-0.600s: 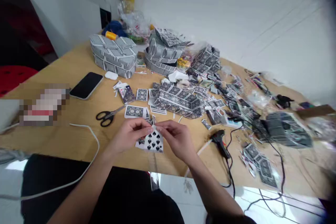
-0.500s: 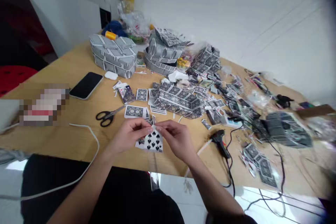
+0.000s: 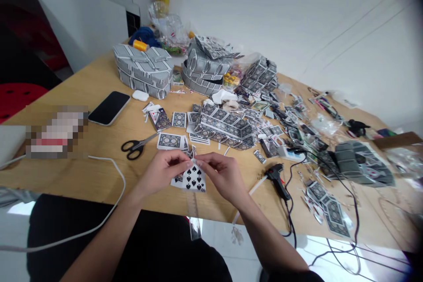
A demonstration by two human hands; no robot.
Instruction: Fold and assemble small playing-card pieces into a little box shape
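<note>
The desk [image 3: 99, 172] is pale wood with a smooth, matt grain. The playing card [image 3: 194, 179] looks like thin, slightly glossy paper card, as do the card-covered boxes [image 3: 143, 69]. The phone [image 3: 109, 108] has a glossy black glass face. The scissors [image 3: 136, 146] pair matt black plastic handles with bare metal blades. The glue gun [image 3: 276, 179] is matt black plastic.

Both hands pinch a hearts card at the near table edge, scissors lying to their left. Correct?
Not quite: the card shows black spades, not hearts, as the head view shows. The left hand and right hand do pinch it at the near table edge, scissors to their left.
</note>
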